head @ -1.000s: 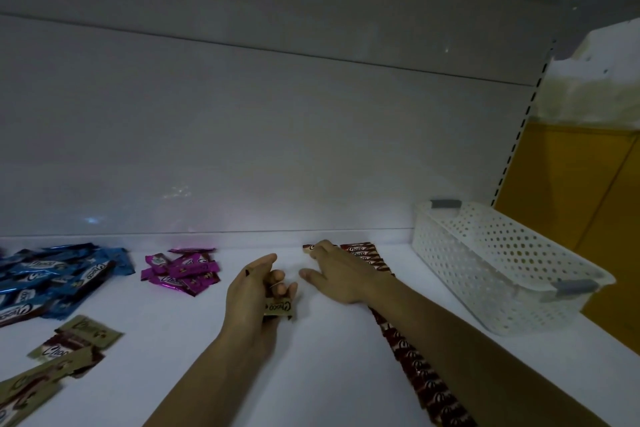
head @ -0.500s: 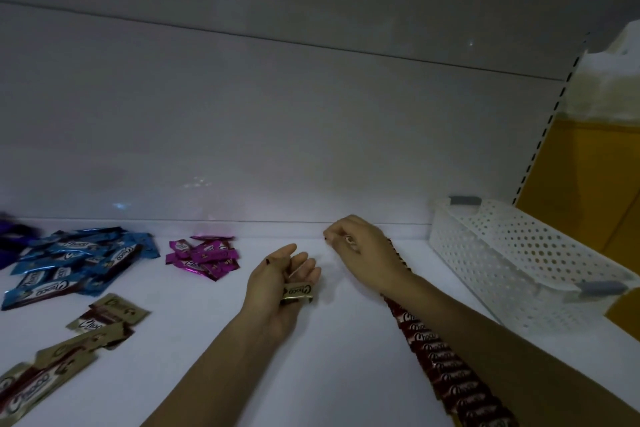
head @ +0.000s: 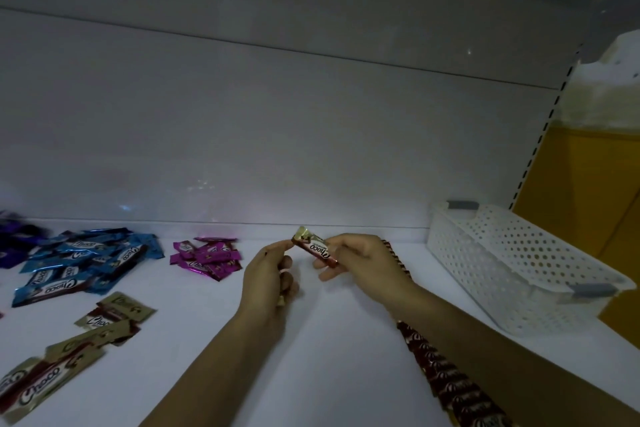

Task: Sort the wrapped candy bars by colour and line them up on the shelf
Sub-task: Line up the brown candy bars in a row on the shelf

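A gold-wrapped candy bar (head: 314, 247) is held above the white shelf (head: 329, 340) between both hands. My left hand (head: 268, 282) pinches its far end with thumb and forefinger; my right hand (head: 363, 262) grips its near end. Something small shows under the curled lower fingers of my left hand, too hidden to name. A long row of red bars (head: 453, 378) runs from the back wall toward me, partly hidden under my right forearm. At the left lie a blue pile (head: 86, 262), a magenta pile (head: 207, 256) and loose gold bars (head: 69, 347).
A white perforated basket (head: 519, 270) stands at the right end of the shelf. Purple wrappers (head: 14, 243) show at the far left edge. The shelf's back wall rises just behind the piles. A yellow panel (head: 595, 201) lies beyond the shelf upright on the right.
My right hand left the far end of the red row and came to the gold bar. The bar rose from my left palm and both hands now hold it. The camera moved closer.
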`<state>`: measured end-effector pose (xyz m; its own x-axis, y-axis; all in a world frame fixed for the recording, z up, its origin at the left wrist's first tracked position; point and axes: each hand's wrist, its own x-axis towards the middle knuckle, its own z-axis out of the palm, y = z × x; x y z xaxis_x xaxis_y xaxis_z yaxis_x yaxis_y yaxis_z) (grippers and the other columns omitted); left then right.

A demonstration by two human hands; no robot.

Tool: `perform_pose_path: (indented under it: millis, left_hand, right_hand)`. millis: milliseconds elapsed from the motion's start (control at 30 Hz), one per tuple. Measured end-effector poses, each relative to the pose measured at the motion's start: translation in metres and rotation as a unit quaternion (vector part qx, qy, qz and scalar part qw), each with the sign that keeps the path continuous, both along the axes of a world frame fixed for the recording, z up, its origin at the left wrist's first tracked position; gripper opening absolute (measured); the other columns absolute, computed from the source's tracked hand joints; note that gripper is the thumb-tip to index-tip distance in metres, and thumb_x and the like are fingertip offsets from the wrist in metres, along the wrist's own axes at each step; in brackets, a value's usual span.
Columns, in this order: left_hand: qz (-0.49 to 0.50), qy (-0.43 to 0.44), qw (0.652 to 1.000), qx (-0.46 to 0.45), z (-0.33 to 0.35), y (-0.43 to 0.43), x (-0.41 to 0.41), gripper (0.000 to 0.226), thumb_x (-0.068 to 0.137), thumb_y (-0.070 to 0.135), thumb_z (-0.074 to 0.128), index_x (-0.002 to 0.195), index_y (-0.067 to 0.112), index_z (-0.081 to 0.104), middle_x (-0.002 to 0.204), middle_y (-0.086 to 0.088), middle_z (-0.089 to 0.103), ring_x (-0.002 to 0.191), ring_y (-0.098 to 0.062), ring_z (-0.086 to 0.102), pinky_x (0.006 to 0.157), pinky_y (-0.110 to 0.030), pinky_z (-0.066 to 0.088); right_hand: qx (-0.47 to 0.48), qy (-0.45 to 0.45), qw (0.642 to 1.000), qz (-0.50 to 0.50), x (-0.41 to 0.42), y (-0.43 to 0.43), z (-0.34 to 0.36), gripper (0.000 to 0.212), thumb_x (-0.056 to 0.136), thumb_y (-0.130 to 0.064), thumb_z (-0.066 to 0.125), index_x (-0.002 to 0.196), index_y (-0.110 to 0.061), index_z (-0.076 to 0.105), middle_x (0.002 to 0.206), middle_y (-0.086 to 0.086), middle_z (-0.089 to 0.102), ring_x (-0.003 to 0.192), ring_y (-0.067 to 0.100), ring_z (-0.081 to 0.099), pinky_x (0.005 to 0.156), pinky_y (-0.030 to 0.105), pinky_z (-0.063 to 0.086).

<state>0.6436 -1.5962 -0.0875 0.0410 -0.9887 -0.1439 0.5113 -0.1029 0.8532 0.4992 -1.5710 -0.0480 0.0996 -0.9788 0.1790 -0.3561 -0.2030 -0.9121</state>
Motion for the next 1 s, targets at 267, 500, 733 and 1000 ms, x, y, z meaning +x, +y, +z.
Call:
perform_pose_path:
  millis: [267, 500, 733, 1000]
  left_hand:
    - [0.15, -0.472, 0.801, -0.337, -0.002, 0.018, -0.001, 0.022, 0.088, 0.027, 0.064, 0.11, 0.029, 0.063, 0.106, 0.019, 0.059, 0.066, -0.003, 0.049, 0.062, -0.015, 0.037]
    - [-0.086, -0.236, 0.94, -0.232, -0.002, 0.018, -0.002, 0.027, 0.078, 0.04, 0.068, 0.103, 0.032, 0.064, 0.098, 0.017, 0.07, 0.093, -0.001, 0.065, 0.054, -0.018, 0.052]
    - [-0.045, -0.207, 0.946, -0.244, -0.003, 0.02, -0.005, 0.021, 0.095, 0.008, 0.054, 0.087, 0.022, 0.067, 0.07, 0.012, 0.066, 0.061, -0.002, 0.059, 0.053, -0.024, 0.054]
    - [0.041, -0.753, 0.577, -0.313, -0.013, 0.02, -0.001, 0.022, 0.101, 0.035, 0.029, 0.109, 0.026, 0.047, 0.096, 0.003, 0.064, 0.079, -0.023, 0.062, 0.058, -0.03, 0.029]
  right_hand:
    - [0.05, -0.092, 0.994, -0.023, -0.012, 0.008, 0.009, 0.018, 0.095, -0.011, 0.053, 0.104, 0.001, 0.063, 0.094, 0.012, 0.073, 0.074, 0.023, 0.072, 0.067, 0.013, 0.051]
    - [0.099, -0.215, 0.97, -0.057, -0.003, 0.015, 0.006, 0.023, 0.095, -0.02, 0.055, 0.109, -0.004, 0.064, 0.099, 0.01, 0.072, 0.092, 0.018, 0.069, 0.082, 0.027, 0.045]
    - [0.083, -0.092, 0.99, -0.07, 0.004, 0.02, 0.003, 0.018, 0.09, -0.026, 0.062, 0.092, -0.009, 0.07, 0.076, -0.004, 0.068, 0.067, 0.006, 0.063, 0.068, 0.023, 0.047]
    - [-0.278, 0.445, 0.851, 0.014, -0.039, 0.004, 0.023, 0.036, 0.086, -0.043, 0.064, 0.12, -0.031, 0.063, 0.116, -0.017, 0.063, 0.109, -0.003, 0.046, 0.099, 0.023, 0.023]
